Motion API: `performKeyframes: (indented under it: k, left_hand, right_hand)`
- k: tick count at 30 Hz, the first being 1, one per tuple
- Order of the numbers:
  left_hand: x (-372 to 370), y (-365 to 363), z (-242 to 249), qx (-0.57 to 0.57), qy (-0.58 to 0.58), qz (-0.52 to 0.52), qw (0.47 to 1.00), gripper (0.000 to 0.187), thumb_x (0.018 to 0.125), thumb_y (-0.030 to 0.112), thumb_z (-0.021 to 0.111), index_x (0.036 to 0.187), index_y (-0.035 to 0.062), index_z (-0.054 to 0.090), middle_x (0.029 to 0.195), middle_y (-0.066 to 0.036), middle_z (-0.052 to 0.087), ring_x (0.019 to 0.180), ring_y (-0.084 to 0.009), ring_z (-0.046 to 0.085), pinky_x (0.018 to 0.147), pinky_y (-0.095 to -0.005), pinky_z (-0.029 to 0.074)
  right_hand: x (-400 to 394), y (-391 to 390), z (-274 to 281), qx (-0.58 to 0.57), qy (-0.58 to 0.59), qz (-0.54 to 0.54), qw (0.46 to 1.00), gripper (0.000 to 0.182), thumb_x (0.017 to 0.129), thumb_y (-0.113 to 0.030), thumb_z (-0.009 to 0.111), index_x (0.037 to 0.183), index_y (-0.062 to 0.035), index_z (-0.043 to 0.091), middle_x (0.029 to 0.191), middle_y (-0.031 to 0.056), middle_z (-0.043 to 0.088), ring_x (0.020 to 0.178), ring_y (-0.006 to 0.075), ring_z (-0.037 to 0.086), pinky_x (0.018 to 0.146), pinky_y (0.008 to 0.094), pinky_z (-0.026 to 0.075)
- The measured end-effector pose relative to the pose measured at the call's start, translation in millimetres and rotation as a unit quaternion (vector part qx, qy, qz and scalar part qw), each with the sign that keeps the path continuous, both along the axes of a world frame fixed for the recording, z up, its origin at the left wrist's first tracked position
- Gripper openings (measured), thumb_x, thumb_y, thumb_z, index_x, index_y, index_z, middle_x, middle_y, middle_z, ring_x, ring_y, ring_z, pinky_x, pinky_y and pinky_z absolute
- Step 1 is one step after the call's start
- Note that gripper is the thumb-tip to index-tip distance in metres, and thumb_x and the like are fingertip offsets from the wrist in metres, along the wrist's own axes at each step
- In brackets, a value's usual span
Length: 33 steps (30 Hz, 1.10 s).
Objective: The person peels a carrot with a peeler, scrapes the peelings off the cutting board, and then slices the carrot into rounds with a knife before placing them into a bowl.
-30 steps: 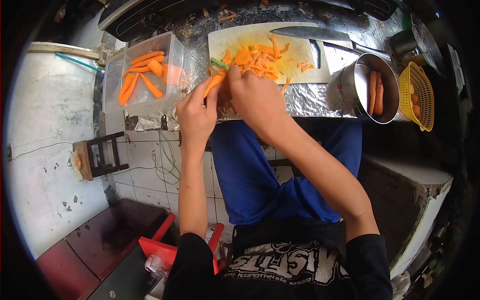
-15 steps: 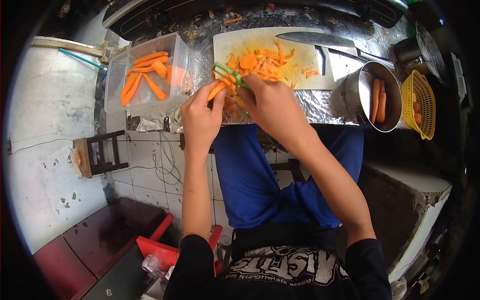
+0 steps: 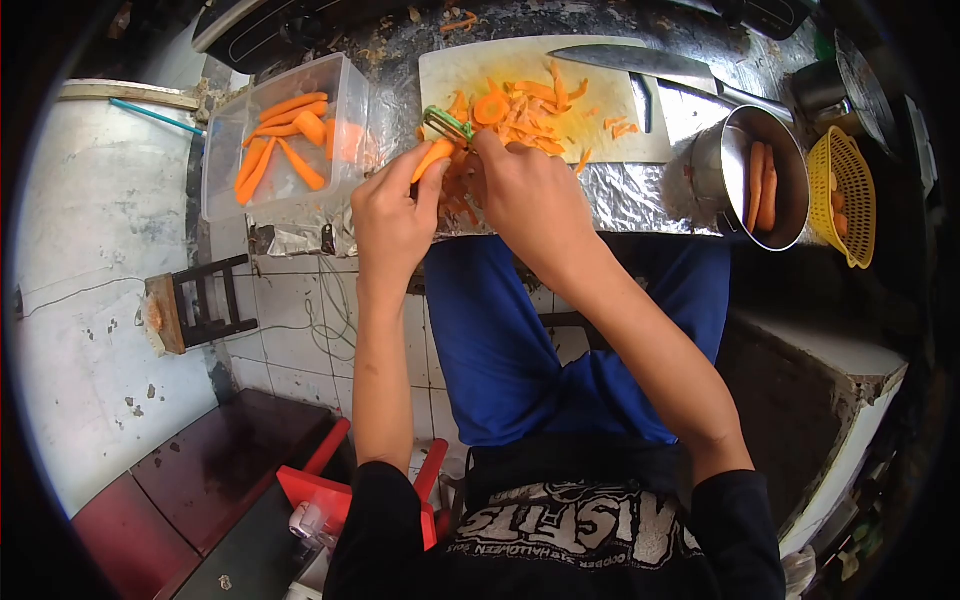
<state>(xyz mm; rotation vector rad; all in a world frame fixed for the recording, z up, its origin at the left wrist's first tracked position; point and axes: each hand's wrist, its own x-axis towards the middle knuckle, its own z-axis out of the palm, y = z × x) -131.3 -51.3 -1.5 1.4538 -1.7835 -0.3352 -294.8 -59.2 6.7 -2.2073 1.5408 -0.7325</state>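
Note:
A carrot (image 3: pixel 432 160) is pinched in my left hand (image 3: pixel 393 205) at the near left corner of the cutting board. My right hand (image 3: pixel 530 190) grips a green peeler (image 3: pixel 447 124), whose head lies against or just over the carrot; the exact contact is hard to see. Behind and under my hands, orange peelings (image 3: pixel 525 112) are heaped on the white cutting board (image 3: pixel 455 68), and more shavings lie on the foil at its near edge. A large knife (image 3: pixel 650 66) rests across the board's far right side.
On the left stands a clear plastic container (image 3: pixel 218 160) with several carrots (image 3: pixel 290 115). To the right are a metal pot (image 3: pixel 722 185) holding carrots (image 3: pixel 766 190) and a yellow basket (image 3: pixel 850 190). A stove (image 3: pixel 265 35) edges the foil-covered counter at the back.
The peeler has shifted and turned slightly over the carrot, and my right hand has moved a little left. The whole view has tilted slightly, so the counter sits higher.

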Motion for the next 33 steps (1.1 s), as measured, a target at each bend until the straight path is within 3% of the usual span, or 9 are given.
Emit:
performKeyframes:
  k: [2, 7, 13, 15, 23, 25, 27, 33]
  left_hand:
    - [-2.6, 1.9, 3.5, -0.028, -0.015, -0.005, 0.999, 0.019, 0.091, 0.009, 0.068, 0.105, -0.0033, 0.069, 0.079, -0.016, 0.070, 0.068, -0.0272, 0.069, 0.061, -0.0334, 0.052]
    - [-4.8, 5.2, 8.7, 0.055, 0.005, 0.011, 0.998, 0.019, 0.091, 0.009, 0.068, 0.106, -0.0036, 0.070, 0.084, -0.016, 0.071, 0.066, -0.0269, 0.068, 0.061, -0.0337, 0.052]
    - [-3.9, 2.6, 3.9, 0.015, 0.016, -0.003, 1.000, 0.019, 0.089, 0.008, 0.069, 0.105, -0.0031, 0.070, 0.086, -0.017, 0.071, 0.070, -0.0292, 0.069, 0.063, -0.0348, 0.053]
    - [-6.1, 2.3, 10.4, 0.007, 0.002, -0.005, 1.000, 0.019, 0.089, 0.008, 0.069, 0.104, -0.0031, 0.069, 0.087, -0.018, 0.071, 0.071, -0.0299, 0.069, 0.064, -0.0352, 0.053]
    - [-5.9, 0.1, 11.7, 0.031, -0.021, -0.031, 0.999, 0.021, 0.088, 0.006, 0.070, 0.107, -0.0025, 0.067, 0.085, -0.017, 0.069, 0.069, -0.0315, 0.067, 0.062, -0.0362, 0.052]
    - [-1.6, -5.5, 12.9, -0.014, -0.072, -0.068, 0.995, 0.022, 0.090, 0.004, 0.069, 0.111, -0.0030, 0.069, 0.087, -0.014, 0.072, 0.071, -0.0175, 0.071, 0.062, -0.0286, 0.054]
    - [-3.9, -5.9, 17.2, -0.011, -0.086, -0.083, 0.993, 0.023, 0.090, 0.005, 0.069, 0.111, -0.0030, 0.069, 0.087, -0.014, 0.072, 0.070, -0.0174, 0.071, 0.062, -0.0284, 0.054]
    - [-0.7, -4.5, 13.7, 0.021, -0.076, -0.070, 0.994, 0.023, 0.090, 0.005, 0.069, 0.112, -0.0029, 0.069, 0.088, -0.014, 0.071, 0.070, -0.0181, 0.070, 0.063, -0.0287, 0.054]
  right_hand:
    - [0.8, 1.0, 7.7, 0.001, 0.017, -0.001, 1.000, 0.018, 0.086, -0.016, 0.062, 0.092, 0.0007, 0.056, 0.075, 0.0205, 0.068, 0.064, 0.0370, 0.070, 0.056, 0.0436, 0.056]
    - [-6.1, -5.3, 7.8, 0.006, 0.062, 0.002, 0.998, 0.019, 0.085, -0.014, 0.062, 0.094, 0.0015, 0.056, 0.075, 0.0212, 0.068, 0.065, 0.0364, 0.070, 0.056, 0.0433, 0.057]
    - [-8.8, -4.4, 5.4, 0.007, -0.016, -0.033, 0.999, 0.018, 0.087, -0.015, 0.062, 0.092, 0.0016, 0.057, 0.071, 0.0225, 0.067, 0.065, 0.0400, 0.069, 0.058, 0.0478, 0.056]
    - [-10.8, 0.1, 11.5, 0.016, -0.106, -0.021, 0.994, 0.020, 0.089, -0.017, 0.062, 0.092, 0.0016, 0.057, 0.065, 0.0237, 0.064, 0.065, 0.0428, 0.067, 0.057, 0.0498, 0.055]
    - [-12.9, 2.8, -2.1, 0.037, -0.097, -0.004, 0.995, 0.018, 0.091, -0.017, 0.060, 0.091, 0.0008, 0.058, 0.064, 0.0240, 0.063, 0.062, 0.0442, 0.065, 0.058, 0.0512, 0.054]
    - [-12.8, -1.4, -3.5, 0.039, -0.093, -0.003, 0.995, 0.017, 0.091, -0.016, 0.059, 0.092, 0.0010, 0.058, 0.065, 0.0243, 0.064, 0.062, 0.0443, 0.065, 0.058, 0.0515, 0.054]
    - [-12.8, -4.7, -5.9, 0.022, -0.054, -0.041, 0.997, 0.017, 0.091, -0.014, 0.063, 0.086, 0.0005, 0.056, 0.063, 0.0255, 0.061, 0.065, 0.0456, 0.063, 0.060, 0.0517, 0.052]
    - [-13.8, -1.9, -8.2, 0.035, -0.039, -0.053, 0.997, 0.018, 0.093, -0.014, 0.061, 0.087, 0.0018, 0.055, 0.063, 0.0248, 0.061, 0.063, 0.0451, 0.063, 0.058, 0.0532, 0.051]
